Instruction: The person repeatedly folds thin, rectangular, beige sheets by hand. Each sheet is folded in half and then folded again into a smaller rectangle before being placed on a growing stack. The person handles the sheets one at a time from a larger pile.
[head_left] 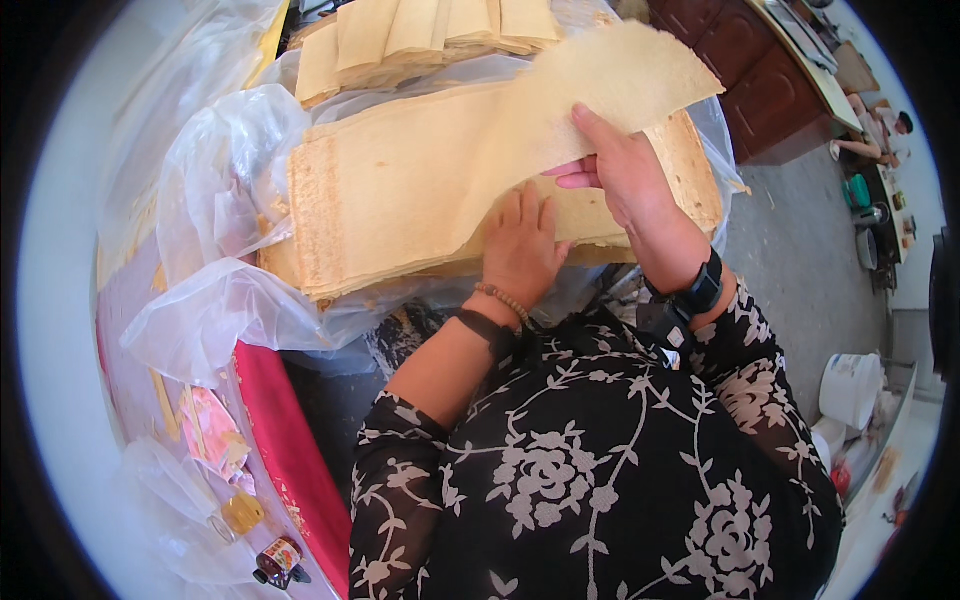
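Observation:
My right hand [630,170] pinches the raised right end of a thin tan flatbread sheet [635,75], thumb on top and fingers beneath. The sheet's left part lies flat on a wide stack of similar sheets [690,175] and curves upward near the middle. My left hand [522,240] rests flat with fingers stretched out on the near edge of the sheet, around where it starts to lift. That hand holds nothing that I can see. The lifted end is slightly blurred.
Behind the stack lie several folded tan sheets [420,35]. Crumpled clear plastic [230,170] surrounds the stack. At lower left are a red cloth [285,460] and a small dark bottle [278,560]. Brown cabinets [760,75] and a white bucket [850,390] stand to the right; a person [880,130] sits farther off.

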